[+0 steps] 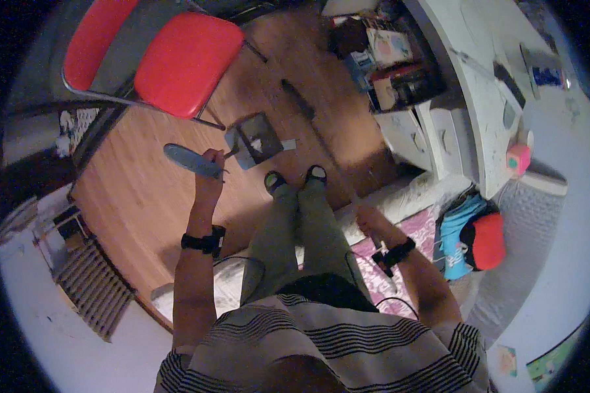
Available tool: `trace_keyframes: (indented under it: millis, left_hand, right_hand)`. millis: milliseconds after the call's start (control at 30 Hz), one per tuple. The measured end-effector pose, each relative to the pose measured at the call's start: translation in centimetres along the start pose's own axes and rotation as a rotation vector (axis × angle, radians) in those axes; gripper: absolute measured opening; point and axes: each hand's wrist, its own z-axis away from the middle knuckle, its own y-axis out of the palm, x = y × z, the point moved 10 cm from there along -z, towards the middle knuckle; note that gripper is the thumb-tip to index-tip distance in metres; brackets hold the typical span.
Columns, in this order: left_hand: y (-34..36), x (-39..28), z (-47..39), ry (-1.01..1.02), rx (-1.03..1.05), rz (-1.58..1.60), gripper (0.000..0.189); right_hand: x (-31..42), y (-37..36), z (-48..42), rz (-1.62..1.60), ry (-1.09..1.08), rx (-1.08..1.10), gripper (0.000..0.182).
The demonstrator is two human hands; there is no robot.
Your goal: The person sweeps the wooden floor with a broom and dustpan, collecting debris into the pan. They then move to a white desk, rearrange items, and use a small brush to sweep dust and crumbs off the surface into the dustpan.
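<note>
My left hand is closed around a flat, oval grey-blue object, possibly a slipper. The dark handle of a dustpan on the wooden floor reaches up to the same fingers; whether they grip it too is unclear. Something small and white lies in the dustpan, and a pale flat piece touches or lies just beside its right edge. In my right hand is the long thin stick of a broom. Its dark, blurred head is beyond the dustpan, near the floor.
A red folding chair stands ahead on the left. White drawers and a shelf of books and boxes are on the right. Behind my right arm is a bed with a pink patterned cover, blue cloth and a red item.
</note>
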Motion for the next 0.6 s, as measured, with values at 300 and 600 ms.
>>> trace_keyframes:
  millis: [300, 600]
  left_hand:
    - [-4.2, 1.6, 0.4, 0.072, -0.082, 0.224, 0.022]
    - [-9.8, 2.9, 2.8, 0.139, 0.180, 0.258, 0.010]
  right_hand:
    - [4.1, -5.5, -0.5, 0.548, -0.195, -0.472, 0.022]
    - [-5.0, 5.2, -14.2, 1.299, -0.325, -0.543, 0.016]
